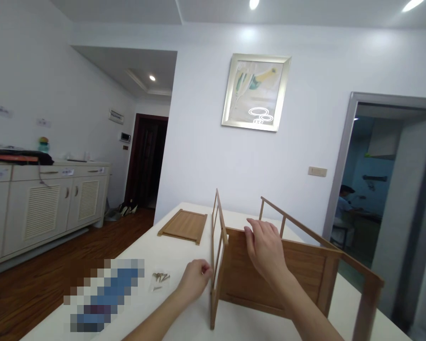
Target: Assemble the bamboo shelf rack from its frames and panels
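Note:
A brown wooden piece with slatted side frames stands on the white table, its solid panel point(234, 265) between them. My left hand point(195, 282) is closed in a pinch beside the left side frame point(215, 293); whatever sits between its fingertips is too small to make out. Across the panel's upper edge lies my right hand point(266, 246), its fingers stretched out and the thumb slightly apart. Left of my left hand, several brass-coloured screws point(161, 277) rest on a small clear plastic bag point(154, 285).
A flat wooden panel point(184, 225) lies farther back on the white table point(138, 303). A blurred blue object point(110, 293) is at the table's left edge. White cabinets point(46, 203) line the left wall. Through the right doorway a person point(344, 208) is sitting.

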`<control>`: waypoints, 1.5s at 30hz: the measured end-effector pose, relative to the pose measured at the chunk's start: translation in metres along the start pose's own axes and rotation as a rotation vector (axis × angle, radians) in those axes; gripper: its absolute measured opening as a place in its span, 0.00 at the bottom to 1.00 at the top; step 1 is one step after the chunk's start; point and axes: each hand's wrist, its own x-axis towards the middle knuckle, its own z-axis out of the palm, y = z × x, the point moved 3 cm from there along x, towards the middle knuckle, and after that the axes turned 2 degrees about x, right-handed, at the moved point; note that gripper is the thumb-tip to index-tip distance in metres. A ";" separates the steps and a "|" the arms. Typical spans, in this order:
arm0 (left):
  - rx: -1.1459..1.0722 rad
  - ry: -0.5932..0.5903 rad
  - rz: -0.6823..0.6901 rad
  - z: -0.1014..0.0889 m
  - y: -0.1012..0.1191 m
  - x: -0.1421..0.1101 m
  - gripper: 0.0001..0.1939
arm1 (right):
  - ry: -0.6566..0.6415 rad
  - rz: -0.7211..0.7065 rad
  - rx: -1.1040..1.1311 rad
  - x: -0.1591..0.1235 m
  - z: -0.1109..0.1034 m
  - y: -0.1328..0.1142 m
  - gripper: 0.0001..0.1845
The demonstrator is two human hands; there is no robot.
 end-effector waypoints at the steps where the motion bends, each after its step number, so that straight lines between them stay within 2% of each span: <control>1: -0.070 0.034 -0.005 -0.009 0.012 0.007 0.13 | -0.074 0.033 0.022 0.007 0.004 0.000 0.14; 2: -0.115 0.058 0.007 -0.020 0.027 0.014 0.16 | -0.149 0.067 0.046 0.012 0.007 -0.001 0.15; 3: -0.250 0.087 0.004 -0.031 0.043 0.020 0.18 | -0.224 0.098 0.071 0.016 0.010 -0.002 0.16; 6: -0.500 0.082 0.112 -0.056 0.093 0.028 0.20 | -0.398 0.145 0.161 0.020 0.015 -0.006 0.16; 8: -0.552 0.051 0.115 -0.062 0.114 0.027 0.21 | -0.438 0.134 0.213 0.021 0.014 -0.007 0.14; 10: -0.602 0.010 0.071 -0.060 0.123 0.023 0.24 | -0.430 0.108 0.240 0.020 0.012 -0.006 0.12; 13: -0.661 -0.034 0.033 -0.052 0.124 0.019 0.27 | -0.401 0.089 0.229 0.018 0.010 -0.003 0.12; 20: -0.767 -0.025 0.023 -0.042 0.124 0.013 0.30 | -0.426 0.094 0.270 0.015 0.004 0.000 0.14; 24: -0.827 0.033 0.029 -0.034 0.115 0.006 0.34 | -0.451 0.135 0.264 0.015 0.002 0.000 0.14; 27: -0.889 -0.017 -0.018 -0.016 0.104 0.001 0.34 | -0.477 0.158 0.268 0.016 0.001 -0.003 0.14; 29: -1.011 -0.048 -0.076 -0.001 0.099 -0.001 0.34 | -0.495 0.177 0.278 0.018 -0.001 -0.003 0.14; 32: -1.184 0.007 -0.104 0.016 0.099 -0.003 0.31 | -0.511 0.199 0.304 0.019 -0.005 -0.001 0.15; 35: -1.194 0.018 -0.106 0.024 0.105 -0.006 0.27 | -0.532 0.204 0.333 0.017 -0.010 0.003 0.16; 38: -1.155 -0.009 -0.078 0.025 0.110 -0.008 0.27 | -0.530 0.189 0.342 0.016 -0.014 0.006 0.17; 41: -1.101 -0.032 0.006 0.020 0.112 -0.008 0.29 | -0.527 0.184 0.322 0.016 -0.016 0.006 0.16; 43: -1.006 -0.028 0.076 0.013 0.109 -0.007 0.30 | -0.532 0.186 0.322 0.016 -0.017 0.006 0.15; 45: -0.843 0.025 0.106 0.003 0.097 -0.004 0.29 | -0.542 0.187 0.336 0.016 -0.018 0.006 0.14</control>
